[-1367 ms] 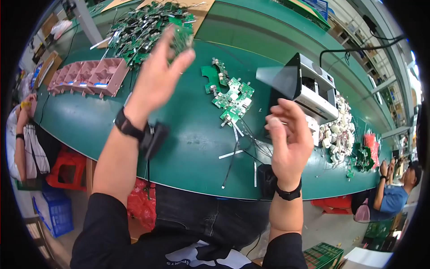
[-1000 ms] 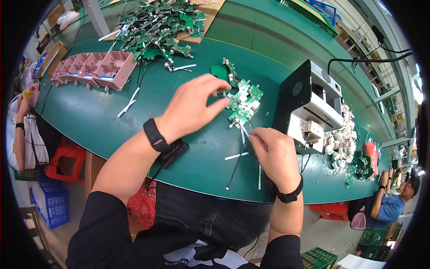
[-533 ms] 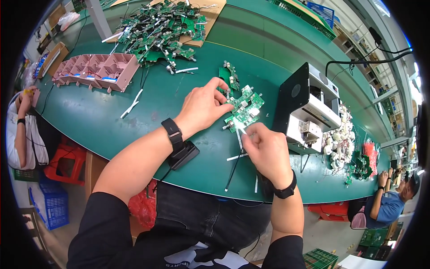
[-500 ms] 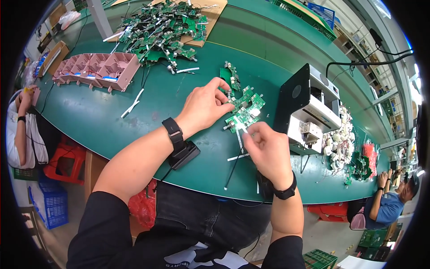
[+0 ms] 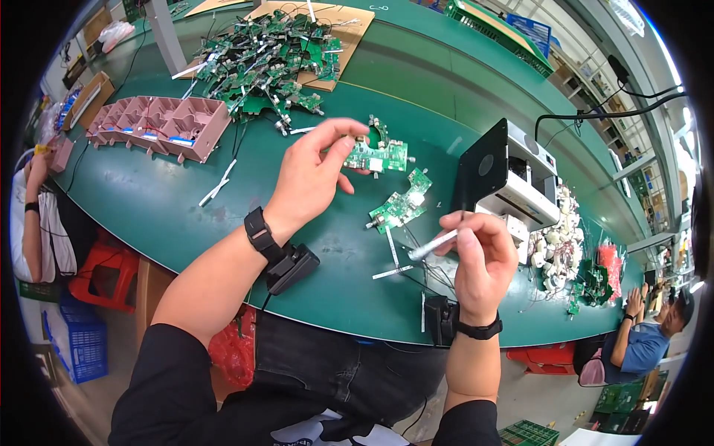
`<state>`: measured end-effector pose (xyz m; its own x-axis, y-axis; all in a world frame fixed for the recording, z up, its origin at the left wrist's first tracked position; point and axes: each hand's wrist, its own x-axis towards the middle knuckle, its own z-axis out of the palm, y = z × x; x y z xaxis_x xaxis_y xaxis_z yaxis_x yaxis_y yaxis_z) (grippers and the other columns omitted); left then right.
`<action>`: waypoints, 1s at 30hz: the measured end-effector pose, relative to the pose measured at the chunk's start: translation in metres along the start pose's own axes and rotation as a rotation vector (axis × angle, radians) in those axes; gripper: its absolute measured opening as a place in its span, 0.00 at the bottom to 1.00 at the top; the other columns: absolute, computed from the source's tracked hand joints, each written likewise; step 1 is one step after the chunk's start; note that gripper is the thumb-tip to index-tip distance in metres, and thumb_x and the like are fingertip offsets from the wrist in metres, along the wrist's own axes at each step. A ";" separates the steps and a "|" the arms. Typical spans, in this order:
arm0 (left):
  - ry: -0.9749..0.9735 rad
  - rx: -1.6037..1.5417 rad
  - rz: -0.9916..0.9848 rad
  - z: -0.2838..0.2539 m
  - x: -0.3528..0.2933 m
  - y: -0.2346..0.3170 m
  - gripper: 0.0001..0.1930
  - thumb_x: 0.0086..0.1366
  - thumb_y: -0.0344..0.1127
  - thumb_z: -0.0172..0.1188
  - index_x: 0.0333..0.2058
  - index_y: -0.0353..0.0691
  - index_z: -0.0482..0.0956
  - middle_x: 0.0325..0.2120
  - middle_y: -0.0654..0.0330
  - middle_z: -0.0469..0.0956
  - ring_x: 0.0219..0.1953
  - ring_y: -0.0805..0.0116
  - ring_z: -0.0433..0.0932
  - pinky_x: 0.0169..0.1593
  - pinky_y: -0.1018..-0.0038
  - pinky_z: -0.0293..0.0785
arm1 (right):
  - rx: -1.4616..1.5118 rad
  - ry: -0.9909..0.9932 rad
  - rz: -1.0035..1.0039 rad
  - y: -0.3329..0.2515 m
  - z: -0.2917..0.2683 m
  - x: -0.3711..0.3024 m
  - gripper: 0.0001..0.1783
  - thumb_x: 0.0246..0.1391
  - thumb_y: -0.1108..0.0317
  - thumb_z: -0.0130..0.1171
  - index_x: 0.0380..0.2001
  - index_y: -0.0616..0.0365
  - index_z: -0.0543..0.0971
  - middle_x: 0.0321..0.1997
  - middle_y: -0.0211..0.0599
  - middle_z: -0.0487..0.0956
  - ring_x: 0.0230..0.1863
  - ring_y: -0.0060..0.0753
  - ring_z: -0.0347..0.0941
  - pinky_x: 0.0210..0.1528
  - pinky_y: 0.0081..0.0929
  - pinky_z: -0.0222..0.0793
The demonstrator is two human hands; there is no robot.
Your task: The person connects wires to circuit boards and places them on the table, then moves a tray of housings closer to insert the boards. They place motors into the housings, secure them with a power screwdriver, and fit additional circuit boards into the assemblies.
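My left hand point(image 5: 309, 167) pinches the edge of a green circuit board point(image 5: 379, 157), held just above the green bench. Behind it, part of another small board point(image 5: 378, 128) shows. A curved green circuit board point(image 5: 402, 202) lies flat below, a white strip point(image 5: 393, 249) running from its lower end. My right hand point(image 5: 482, 260) is to the right, thumb and fingers closed on a narrow white strip point(image 5: 435, 245) that points toward the boards. Thin dark wires hang beneath that strip; whether they are joined to it I cannot tell.
A black-and-white machine point(image 5: 513, 175) stands right of the boards, with a heap of white wired parts point(image 5: 554, 245) beyond. Piled circuit boards point(image 5: 271, 67) lie at the back left. A pink compartment tray point(image 5: 160, 126) sits left. Co-workers sit at both ends of the bench point(image 5: 223, 230).
My left hand has moved left, lifting one board away from the other. My right hand has drawn right, toward the machine, and now holds the white strip in plain sight.
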<state>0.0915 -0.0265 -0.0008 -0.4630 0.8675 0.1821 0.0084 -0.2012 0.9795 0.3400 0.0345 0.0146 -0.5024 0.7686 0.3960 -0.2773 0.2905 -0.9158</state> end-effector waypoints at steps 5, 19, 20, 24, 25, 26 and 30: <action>-0.140 -0.034 -0.061 0.006 -0.006 -0.004 0.15 0.79 0.37 0.56 0.55 0.35 0.83 0.50 0.60 0.83 0.42 0.78 0.81 0.39 0.78 0.82 | -0.070 -0.154 -0.105 -0.001 -0.004 -0.003 0.04 0.64 0.78 0.60 0.40 0.68 0.79 0.39 0.48 0.86 0.33 0.30 0.84 0.38 0.26 0.81; -0.362 0.269 0.052 0.028 -0.037 0.012 0.10 0.73 0.33 0.65 0.45 0.32 0.88 0.40 0.60 0.89 0.38 0.75 0.84 0.41 0.74 0.79 | -0.634 -0.002 -0.258 -0.013 0.006 -0.003 0.04 0.56 0.80 0.68 0.35 0.67 0.83 0.33 0.41 0.85 0.26 0.29 0.79 0.33 0.22 0.74; -0.396 0.390 0.081 0.030 -0.041 0.016 0.09 0.71 0.31 0.65 0.44 0.31 0.89 0.40 0.59 0.89 0.37 0.74 0.84 0.40 0.74 0.80 | -0.696 -0.026 -0.353 -0.012 0.008 0.004 0.04 0.56 0.80 0.68 0.35 0.67 0.83 0.32 0.40 0.85 0.27 0.28 0.78 0.34 0.22 0.73; -0.443 0.400 0.287 0.039 -0.053 0.007 0.07 0.68 0.27 0.67 0.41 0.30 0.88 0.38 0.57 0.89 0.33 0.74 0.85 0.38 0.74 0.81 | -0.778 -0.064 -0.550 0.001 0.008 0.012 0.04 0.57 0.79 0.67 0.36 0.66 0.83 0.31 0.39 0.83 0.29 0.27 0.77 0.36 0.22 0.72; -0.446 0.399 0.285 0.040 -0.053 0.008 0.07 0.68 0.27 0.67 0.41 0.30 0.88 0.38 0.57 0.89 0.33 0.74 0.85 0.38 0.74 0.81 | -0.725 -0.059 -0.571 0.004 0.008 0.011 0.04 0.58 0.79 0.66 0.37 0.66 0.83 0.31 0.40 0.82 0.31 0.27 0.77 0.37 0.23 0.72; -0.437 0.327 0.174 0.039 -0.052 0.010 0.07 0.68 0.26 0.67 0.42 0.30 0.87 0.38 0.58 0.88 0.34 0.74 0.84 0.39 0.75 0.82 | -0.670 -0.053 -0.594 0.006 0.008 0.010 0.03 0.60 0.79 0.66 0.37 0.66 0.83 0.31 0.40 0.82 0.32 0.26 0.77 0.38 0.23 0.72; -0.336 0.093 -0.077 0.035 -0.042 0.013 0.10 0.67 0.24 0.67 0.47 0.30 0.84 0.39 0.60 0.86 0.39 0.76 0.83 0.43 0.75 0.82 | -0.117 0.229 -0.132 -0.007 0.012 -0.005 0.04 0.64 0.78 0.61 0.38 0.66 0.84 0.30 0.39 0.80 0.31 0.27 0.76 0.36 0.25 0.71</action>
<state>0.1422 -0.0500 0.0068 -0.1477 0.9829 0.1102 0.0725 -0.1004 0.9923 0.3345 0.0217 0.0195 -0.2661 0.8246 0.4992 -0.2250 0.4505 -0.8640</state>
